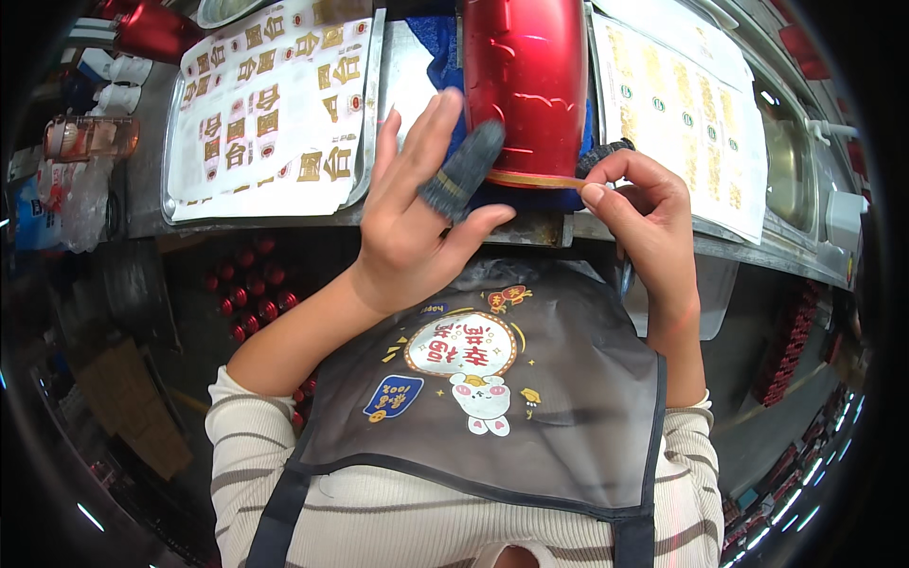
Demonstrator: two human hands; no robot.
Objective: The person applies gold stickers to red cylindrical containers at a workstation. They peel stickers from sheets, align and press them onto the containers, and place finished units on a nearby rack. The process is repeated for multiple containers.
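A shiny red metallic bottle (525, 85) lies on a blue cloth (437, 47), its near end toward me. A thin gold strip (537, 180) runs along the rim of that end. My right hand (653, 208) pinches the strip's right end between thumb and fingertip. A dark fabric finger cover (606, 151) shows behind that pinch. To the left of the bottle, my left hand (402, 204) is open with fingers spread, the covered index finger close to the bottle's side. Another dark knitted finger cover (461, 170) sits on that finger. Whether this finger touches the bottle, I cannot tell.
On the left, a metal tray (367, 185) holds white sheets of gold and red decals (275, 114). More gold decal sheets (682, 114) lie at right, beside a metal basin (793, 180). Several red bottles (251, 284) stand below the table. A clear cup (104, 137) is far left.
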